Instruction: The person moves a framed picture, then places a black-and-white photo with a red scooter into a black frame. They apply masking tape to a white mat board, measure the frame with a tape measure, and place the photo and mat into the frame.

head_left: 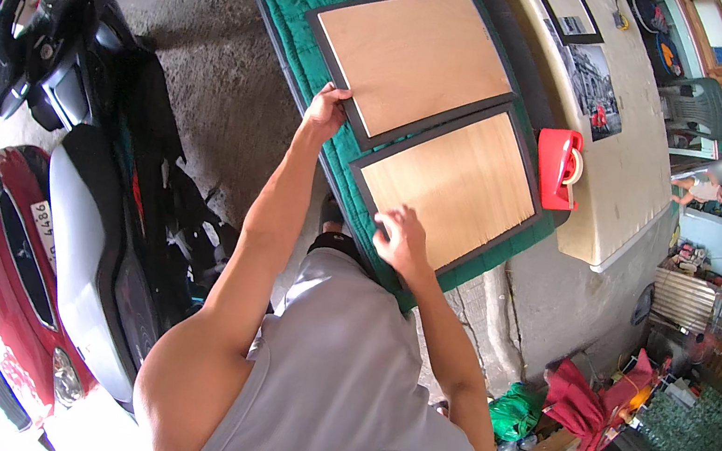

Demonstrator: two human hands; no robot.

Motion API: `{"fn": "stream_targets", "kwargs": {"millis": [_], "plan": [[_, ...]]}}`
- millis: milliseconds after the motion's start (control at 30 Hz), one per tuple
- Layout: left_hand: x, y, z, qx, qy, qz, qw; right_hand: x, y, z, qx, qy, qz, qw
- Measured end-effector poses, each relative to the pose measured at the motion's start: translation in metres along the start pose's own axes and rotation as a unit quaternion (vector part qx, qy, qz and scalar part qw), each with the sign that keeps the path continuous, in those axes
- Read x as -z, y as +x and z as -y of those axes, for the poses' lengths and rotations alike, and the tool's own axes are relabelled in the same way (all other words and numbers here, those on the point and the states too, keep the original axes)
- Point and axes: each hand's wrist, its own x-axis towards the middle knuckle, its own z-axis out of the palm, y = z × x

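Lowest in the frame, the person's grey sleeveless top fills the bottom centre, both bare arms reaching up and away from it. The right hand (403,240) lies with its fingers curled on the near edge of the nearer framed panel (456,189), a pale wood-grained board in a thin dark frame, just right of centre; it seems to press or pinch the frame's rim, though the fingertips are too small to tell if they close under it. Further up, the left hand (326,112) grips the lower left corner of the farther framed panel (412,54), thumb on top, fingers hidden beneath. Both panels rest flat on a green quilted cloth (303,23) and overlap slightly. They look stiff, flat and fairly light, broad enough to flex or twist if lifted by one corner; opposite edges of the frame are likely the safest hold. Beyond, at right, stands a red tape dispenser (559,167).
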Motion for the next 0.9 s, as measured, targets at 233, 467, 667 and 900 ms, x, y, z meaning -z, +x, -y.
{"fn": "stream_targets", "kwargs": {"millis": [233, 467, 667, 900], "plan": [[-0.009, -0.006, 0.003, 0.005, -0.047, 0.031, 0.998, 0.003, 0.158, 0.0, 0.035, -0.03, -0.117, 0.992], [-0.002, -0.006, 0.01, -0.03, -0.103, -0.003, 0.994, 0.005, 0.209, -0.006, 0.045, -0.047, 0.03, 0.997], [-0.006, -0.006, 0.014, -0.033, -0.118, -0.011, 0.992, 0.016, 0.208, -0.001, 0.015, -0.048, 0.043, 0.998], [-0.01, -0.014, 0.007, -0.039, -0.134, -0.006, 0.99, 0.02, 0.21, 0.0, 0.019, -0.042, 0.025, 0.999]]}}
